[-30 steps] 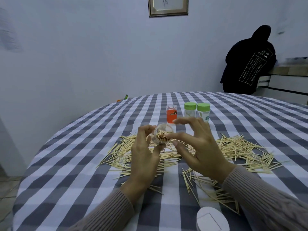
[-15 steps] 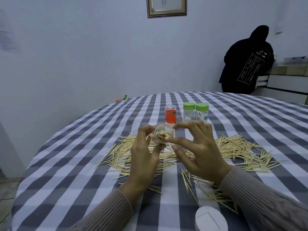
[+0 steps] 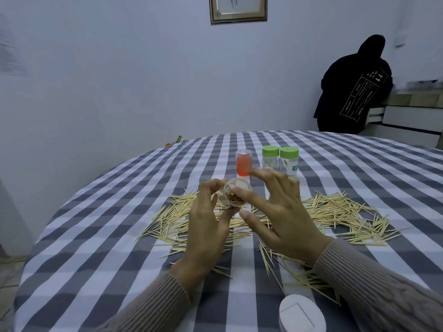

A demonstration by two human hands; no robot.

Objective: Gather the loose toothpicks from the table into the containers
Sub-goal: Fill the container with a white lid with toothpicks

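Note:
Above the table, my left hand grips a small clear container tilted with its mouth toward me; toothpick ends show inside. My right hand is beside it, index fingertip touching the rim, the other fingers spread, nothing held in them. Loose toothpicks lie scattered across the checked tablecloth, under and on both sides of my hands. Behind stand an orange-labelled clear container and two green-lidded containers.
A round white lid-like object lies at the table's near edge. The round table ends close on the left. A person in a dark hoodie stands at a counter far right. A framed picture hangs on the wall.
My right index finger has shifted onto the container's rim, and my hands with the container have drifted slightly. The toothpicks on the table have not moved.

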